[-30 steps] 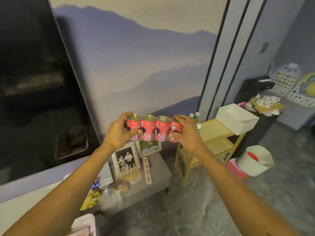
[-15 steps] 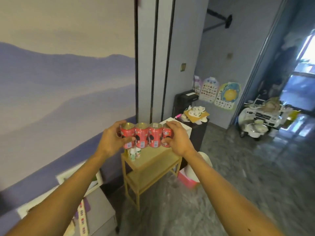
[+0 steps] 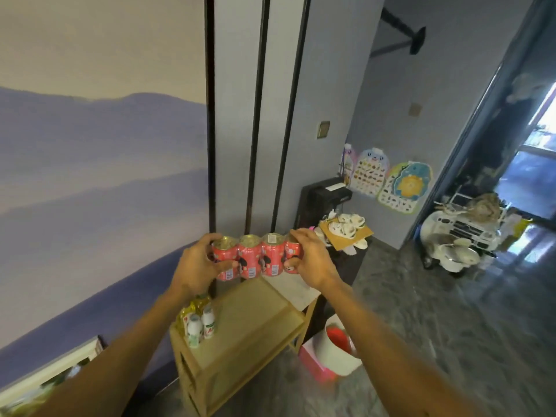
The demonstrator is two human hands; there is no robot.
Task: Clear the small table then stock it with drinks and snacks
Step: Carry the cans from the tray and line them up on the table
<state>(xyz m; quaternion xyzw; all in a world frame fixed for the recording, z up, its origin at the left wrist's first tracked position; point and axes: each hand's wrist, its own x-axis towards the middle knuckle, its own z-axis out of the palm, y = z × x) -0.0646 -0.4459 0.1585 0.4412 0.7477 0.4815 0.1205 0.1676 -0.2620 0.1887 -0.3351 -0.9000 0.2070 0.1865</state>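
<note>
- Head view showed my left hand (image 3: pixel 197 264) and my right hand (image 3: pixel 310 260) clamped on the two ends of a row of four red cans (image 3: pixel 255 257), joined side by side and held out in front of me at about chest height.
- My left hand wrapped the leftmost can with the thumb across its front; my right hand cupped the rightmost can the same way. Neither hand was free.
- Long axis of the row ran left to right between my hands, with the cans themselves upright and their gold tops facing up.
- The yellow wooden bench (image 3: pixel 249 320) stood directly below and slightly ahead of the cans, well apart from them, so I judged the move ahead to be mostly a straight lowering.
- Small white drink bottles (image 3: pixel 200 325) and a yellow packet (image 3: pixel 195 308) already stood at the bench's near left corner, under my left forearm; most of the rest of the top looked bare.
- I judged the open space lay toward my right hand's side, so the row would need to land right of the bottles, perhaps turned to suit the top's length.
- My left end was nearer the bottles and was the one likely to knock them.
</note>
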